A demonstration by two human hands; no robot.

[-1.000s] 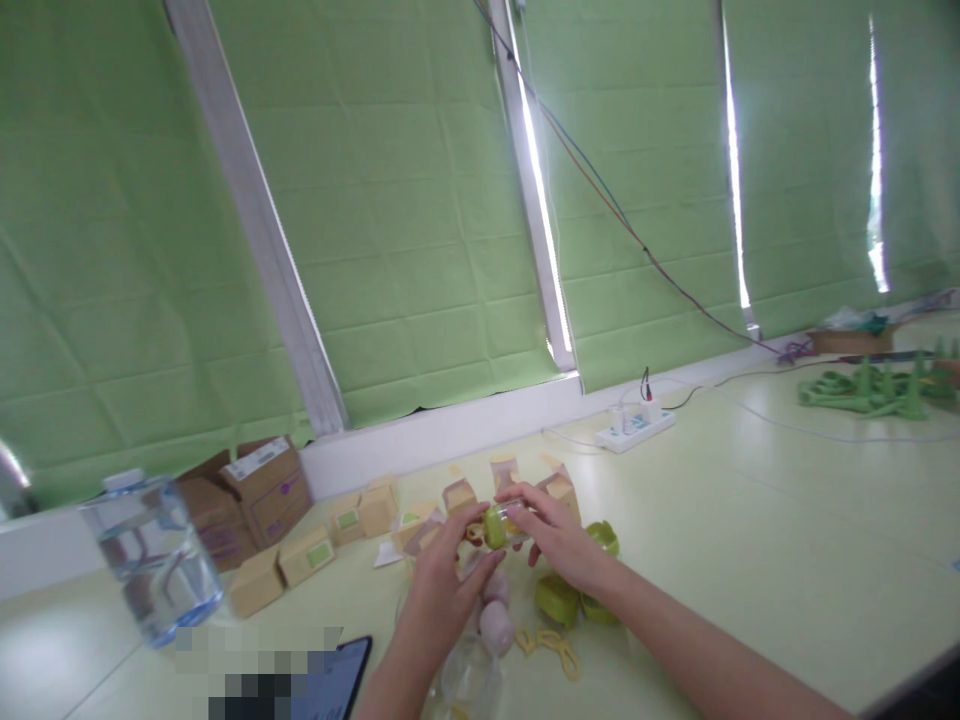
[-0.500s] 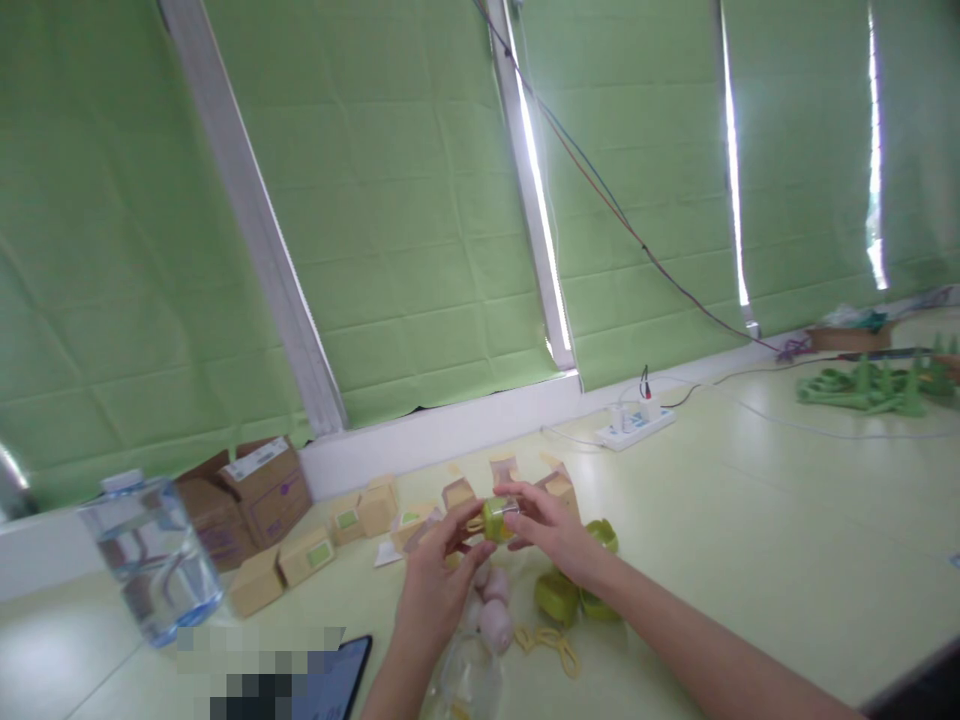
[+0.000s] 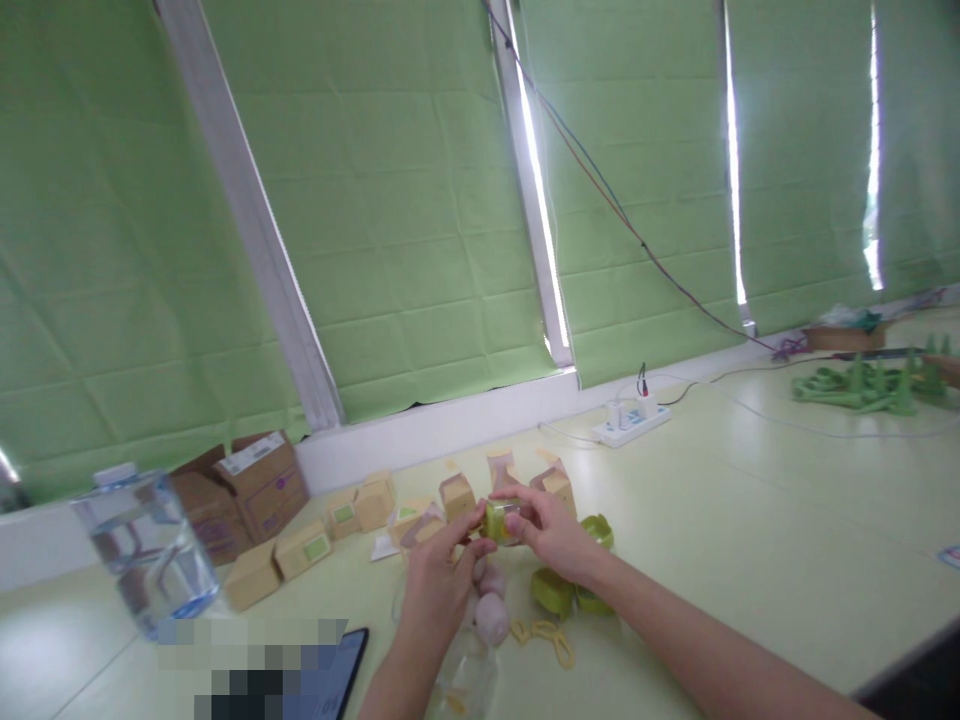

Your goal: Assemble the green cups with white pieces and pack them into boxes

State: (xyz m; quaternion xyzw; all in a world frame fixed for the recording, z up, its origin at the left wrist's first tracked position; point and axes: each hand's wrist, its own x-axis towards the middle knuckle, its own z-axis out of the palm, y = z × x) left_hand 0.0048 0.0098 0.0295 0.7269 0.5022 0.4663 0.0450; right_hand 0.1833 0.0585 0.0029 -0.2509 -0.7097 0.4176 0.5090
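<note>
Between my two hands, above the table, is a small green container [image 3: 495,522] with a clear section on its right side. My left hand [image 3: 441,575] pinches its green end with thumb and fingertips. On the clear end, the fingers and thumb of my right hand [image 3: 556,532] are closed. Below the hands lie several pale pink rounded pieces [image 3: 493,619]. Green cup-like pieces [image 3: 553,593] sit under my right forearm, partly hidden by it. Yellow loop straps [image 3: 553,640] lie in front of them. A clear plastic vessel [image 3: 472,672] rests beside my left wrist.
Several small tan boxes [image 3: 302,555] stand along the back, some opened. At left are a large water bottle [image 3: 154,550], a brown carton [image 3: 262,490] and a phone [image 3: 352,660]. A power strip [image 3: 632,427] lies near the wall; green pieces [image 3: 862,385] lie far right.
Both hands keep hold of the green container. More of its clear section shows at the right, and the yellow loop seen at its left end is now mostly hidden. The view has shifted slightly.
</note>
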